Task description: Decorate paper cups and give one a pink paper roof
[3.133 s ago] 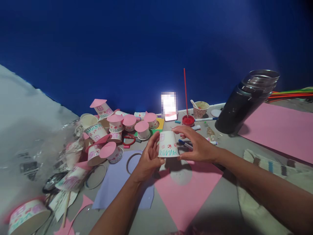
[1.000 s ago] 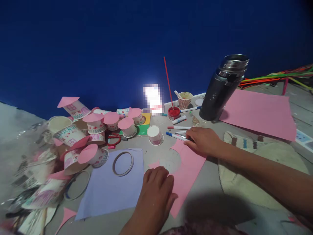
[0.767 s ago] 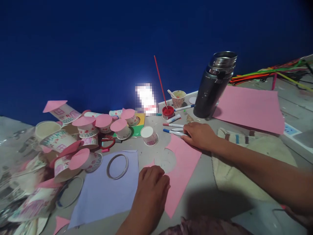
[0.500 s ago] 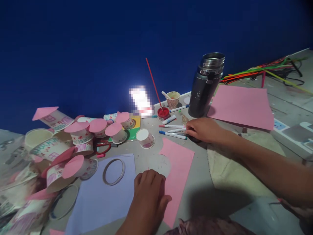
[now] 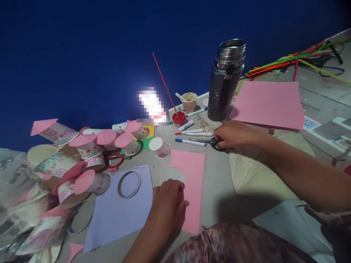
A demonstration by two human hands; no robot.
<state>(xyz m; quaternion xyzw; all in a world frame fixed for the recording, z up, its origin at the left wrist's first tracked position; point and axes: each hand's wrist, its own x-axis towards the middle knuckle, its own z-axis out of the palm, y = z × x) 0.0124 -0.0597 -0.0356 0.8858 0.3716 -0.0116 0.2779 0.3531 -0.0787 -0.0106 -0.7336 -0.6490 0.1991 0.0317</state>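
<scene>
My left hand [image 5: 168, 201] lies with curled fingers on the near left edge of a pink paper sheet [image 5: 193, 182] that has a round hole cut in it. My right hand [image 5: 235, 135] reaches to the far side of that sheet and closes on the handles of black scissors [image 5: 206, 141], whose blades point left beside several markers [image 5: 190, 141]. A decorated paper cup [image 5: 160, 147] stands upside down just beyond the sheet.
A lilac sheet [image 5: 120, 210] with a tape ring [image 5: 129, 183] lies to the left. Decorated cups with pink round tops [image 5: 90, 146] pile up at far left. A dark steel flask [image 5: 226, 80], a red paint pot [image 5: 179, 118], a larger pink sheet [image 5: 270, 104] and a cloth [image 5: 260, 175] stand to the right.
The cup that both hands held has been set down upside down. My left hand settled on the pink sheet; my right hand moved past the markers and took the scissors' handles.
</scene>
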